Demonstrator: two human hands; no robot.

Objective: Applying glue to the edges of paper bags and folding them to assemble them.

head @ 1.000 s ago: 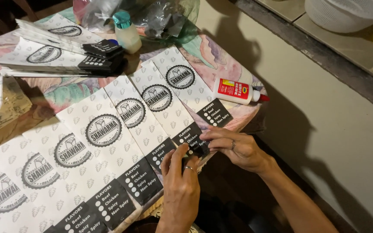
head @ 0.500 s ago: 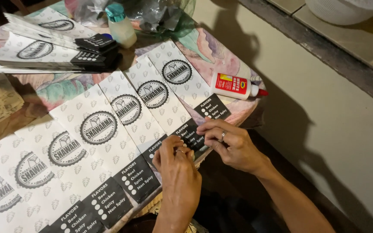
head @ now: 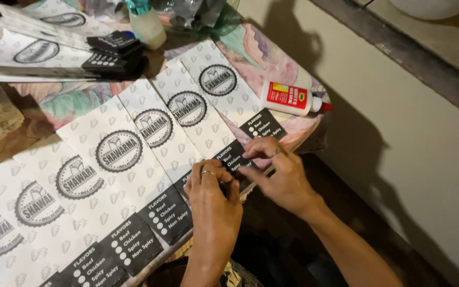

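Several flat white paper food bags (head: pixel 134 154) with a round black logo and a black bottom panel lie overlapping in a diagonal row on the table. My left hand (head: pixel 213 202) and my right hand (head: pixel 277 170) meet at the black bottom end of one bag (head: pixel 235 159), the second from the right. Fingers of both hands pinch and press that black edge at the table's near edge. Each hand wears a ring.
A white glue bottle (head: pixel 290 98) with a red label and red cap lies on its side right of the row. A stack of more bags (head: pixel 54 53) sits at the back left, next to a small pale bottle (head: pixel 147 24). The floral tablecloth (head: pixel 256 50) ends near a plain wall (head: pixel 399 138).
The view has shifted slightly. My hands have closed in together on the same bag's black end, the right hand sliding a little left along the edge.
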